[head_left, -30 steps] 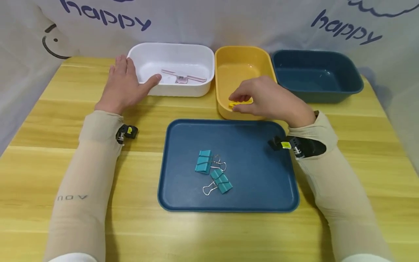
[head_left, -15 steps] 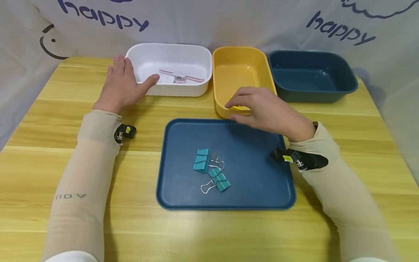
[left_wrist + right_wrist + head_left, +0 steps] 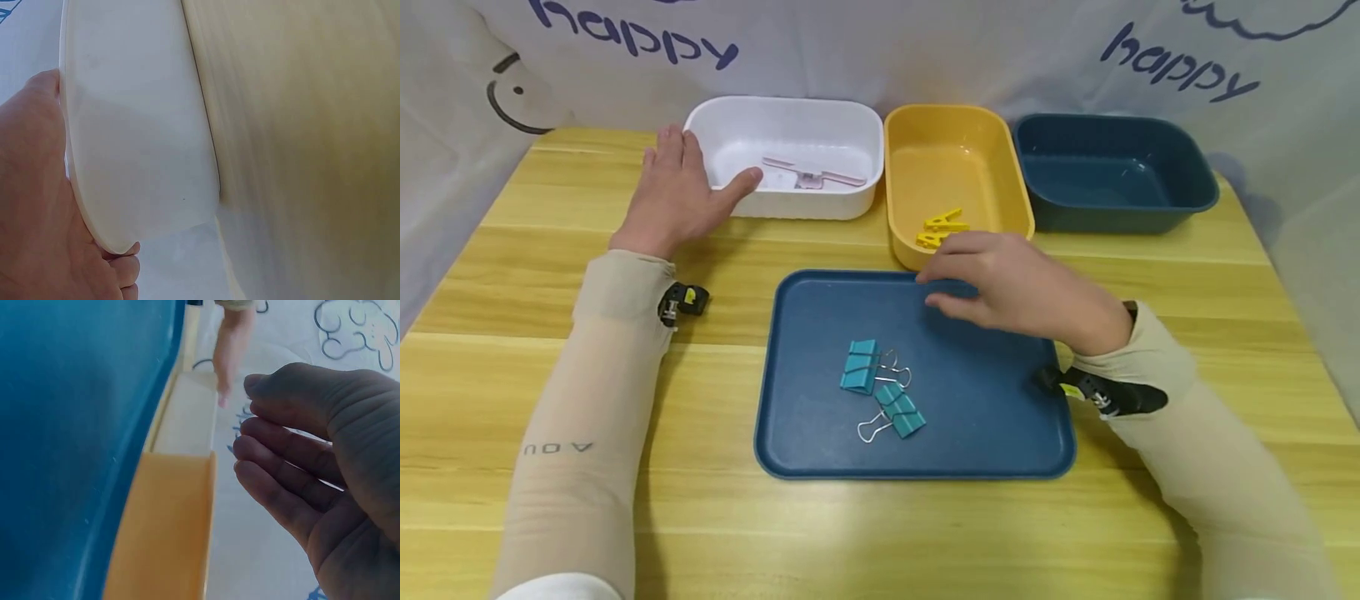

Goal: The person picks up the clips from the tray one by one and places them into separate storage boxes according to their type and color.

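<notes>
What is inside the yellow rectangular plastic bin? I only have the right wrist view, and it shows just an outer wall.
Observer: The head view shows two small yellow plastic clips inside the yellow rectangular plastic bin, at its near end.
Reviewer: And the white rectangular plastic bin? Its inside is hidden from me too.
Observer: A pale pink clip with a long bar lies in it.
Reviewer: I see only part of the blue rectangular tray. Is anything lying on it?
Observer: Yes, two teal binder clips with silver wire handles lie close together on it.
</notes>
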The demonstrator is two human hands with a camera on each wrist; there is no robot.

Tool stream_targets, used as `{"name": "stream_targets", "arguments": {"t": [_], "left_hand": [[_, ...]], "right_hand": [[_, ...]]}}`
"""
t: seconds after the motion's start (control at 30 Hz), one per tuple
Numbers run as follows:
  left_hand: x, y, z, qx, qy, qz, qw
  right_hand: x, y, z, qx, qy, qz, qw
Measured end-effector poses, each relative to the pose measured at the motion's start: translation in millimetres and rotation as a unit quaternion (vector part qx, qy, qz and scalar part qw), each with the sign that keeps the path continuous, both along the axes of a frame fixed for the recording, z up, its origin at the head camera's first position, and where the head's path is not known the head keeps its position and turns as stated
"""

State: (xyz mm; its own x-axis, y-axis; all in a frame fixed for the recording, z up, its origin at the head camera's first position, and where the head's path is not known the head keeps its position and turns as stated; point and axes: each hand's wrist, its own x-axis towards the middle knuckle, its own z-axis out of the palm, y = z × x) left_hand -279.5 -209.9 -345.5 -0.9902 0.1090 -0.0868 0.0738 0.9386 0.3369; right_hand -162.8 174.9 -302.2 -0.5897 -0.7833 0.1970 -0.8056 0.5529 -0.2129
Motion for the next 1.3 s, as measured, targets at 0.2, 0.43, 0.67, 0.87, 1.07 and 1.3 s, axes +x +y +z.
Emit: {"name": "stream_targets", "arguments": {"t": [0.2, 0.43, 0.67, 0.87, 1.07, 1.3], "left_hand": [[-0.3, 0, -0.5, -0.003, -0.001, 0.0, 1.0], [-1.8, -1, 0.4, -0.004, -0.005, 0.001, 1.0], [-2.1, -1, 0.5, -0.004, -0.003, 0.003, 1.0], [-1.8, -1, 0.7, -0.006, -0.004, 0.003, 1.0], [-0.7, -1, 0.4, -0.006, -0.006, 0.004, 1.0], [-0.2, -1, 1.0, -0.003, -0.004, 0.003, 1.0]], "right_hand": [[10.7, -1, -10.4, 0.001, 0.008, 0.037, 0.999], [23.2, -5, -19.1, -0.003, 0.005, 0.07, 0.998], [32.2, -5, -22.1, 0.008, -0.024, 0.076, 0.997], [41.5, -6, -24.3, 0.014, -0.019, 0.094, 0.995], [50.7, -9, -23.8, 0.029, -0.034, 0.11, 0.993], [59.9, -15, -26.1, 0.025, -0.024, 0.147, 0.989]]}}
